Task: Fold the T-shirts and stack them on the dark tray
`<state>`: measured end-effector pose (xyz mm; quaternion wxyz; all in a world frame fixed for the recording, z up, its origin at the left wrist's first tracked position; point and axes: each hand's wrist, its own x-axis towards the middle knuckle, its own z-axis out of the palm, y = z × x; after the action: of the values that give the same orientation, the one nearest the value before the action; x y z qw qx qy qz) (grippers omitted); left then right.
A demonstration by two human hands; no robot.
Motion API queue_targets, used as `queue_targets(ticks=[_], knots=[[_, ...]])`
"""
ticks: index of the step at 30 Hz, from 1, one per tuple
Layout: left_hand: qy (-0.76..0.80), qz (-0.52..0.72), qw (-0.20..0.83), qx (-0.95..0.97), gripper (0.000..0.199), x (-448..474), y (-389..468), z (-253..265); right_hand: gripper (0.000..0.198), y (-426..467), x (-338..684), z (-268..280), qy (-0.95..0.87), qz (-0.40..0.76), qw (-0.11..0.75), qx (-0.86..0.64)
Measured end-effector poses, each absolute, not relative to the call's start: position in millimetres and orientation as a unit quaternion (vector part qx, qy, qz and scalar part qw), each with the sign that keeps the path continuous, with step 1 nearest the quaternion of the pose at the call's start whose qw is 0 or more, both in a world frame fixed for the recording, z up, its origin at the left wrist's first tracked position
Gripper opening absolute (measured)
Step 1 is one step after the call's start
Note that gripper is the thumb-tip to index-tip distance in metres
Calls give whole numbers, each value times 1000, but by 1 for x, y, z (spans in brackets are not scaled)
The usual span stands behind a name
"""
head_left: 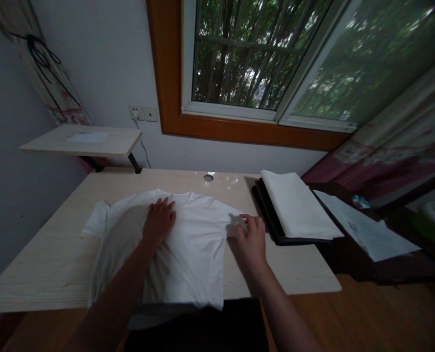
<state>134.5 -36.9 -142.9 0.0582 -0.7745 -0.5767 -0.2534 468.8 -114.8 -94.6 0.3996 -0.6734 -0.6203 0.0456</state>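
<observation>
A white T-shirt (193,249) lies spread on a pale wooden desk (52,259), its lower edge hanging over the front. My left hand (159,220) rests flat on the upper part of the shirt, just left of the neckline, fingers stretched out. At the right sleeve, my right hand (252,234) touches the cuff with bent fingers, thumb and forefinger apart. The left sleeve (97,219) lies out to the side. My left forearm covers part of the shirt's lower left.
Right of the shirt, a white folded cloth or sheet (298,205) tops a black stack (267,215). A raised shelf (122,139) stands at the back left. Beyond the desk's right side are a paper (367,230) and a dark surface. A window (254,58) is behind.
</observation>
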Motion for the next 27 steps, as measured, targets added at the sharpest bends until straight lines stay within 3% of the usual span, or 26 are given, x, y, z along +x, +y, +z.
queue_targets(ticks=[7, 11, 18, 22, 27], knots=[[-580, -254, 57, -772, 46, 139, -40, -140, 42, -94, 405, -114, -749, 56, 272, -601], [-571, -302, 27, -763, 50, 135, -35, -143, 54, -89, 388, -140, -736, 33, 261, -624], [-550, -432, -35, -714, 37, 88, -15, -153, 60, -80, 414, -140, -734, 15, 192, -652], [-548, -366, -33, -752, 34, 54, -22, -150, 61, -75, 447, -136, -740, 16, 129, -660], [-585, -222, 36, -779, 46, 35, -49, -149, 58, -62, 493, -134, -741, 14, 52, -669]])
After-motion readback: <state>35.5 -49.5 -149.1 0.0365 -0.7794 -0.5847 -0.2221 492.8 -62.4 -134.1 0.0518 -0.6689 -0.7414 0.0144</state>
